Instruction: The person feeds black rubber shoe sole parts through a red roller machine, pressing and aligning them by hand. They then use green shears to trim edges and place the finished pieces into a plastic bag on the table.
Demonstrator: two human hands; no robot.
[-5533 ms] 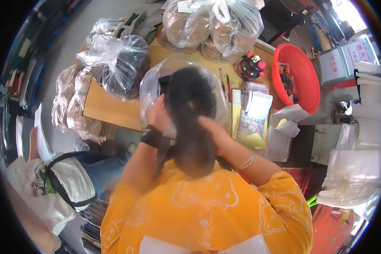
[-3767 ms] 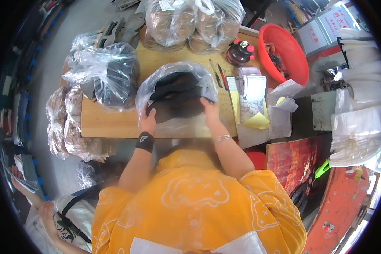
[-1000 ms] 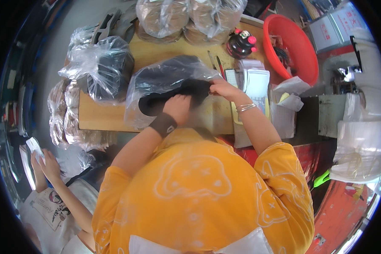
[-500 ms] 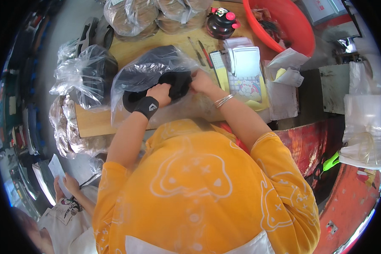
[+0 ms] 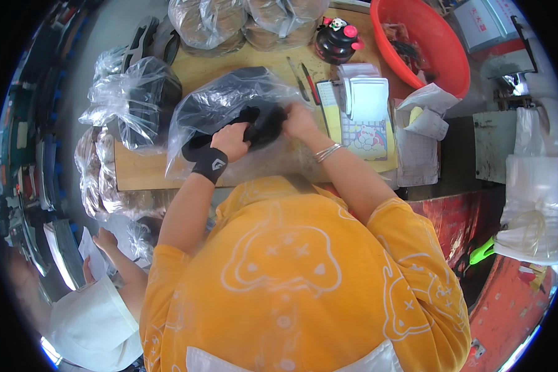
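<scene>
On the wooden table in front of me lies a large clear plastic bag [image 5: 220,93], its mouth toward me, with black curved pieces [image 5: 268,127] inside. Their exact kind does not show. My left hand [image 5: 230,141], with a black wristband, reaches into the mouth, fingers curled round one of the black pieces. My right hand [image 5: 299,121], with silver bangles at the wrist, is closed at the right end of the black pieces, beside the bag's edge. Its fingertips are partly hidden, so what they pinch is unclear.
Wrapped bundles [image 5: 208,28] stand at the back; another bagged black bundle [image 5: 146,105] is on the left. Pens [image 5: 310,84], papers [image 5: 366,99], a black round container [image 5: 336,43] and a red basin [image 5: 437,49] lie rightward. Another person [image 5: 99,310] holds paper at lower left.
The view has shifted slightly, so the table things sit a little further right. My left hand has moved slightly toward me at the black pieces; the right hand stays at their right end.
</scene>
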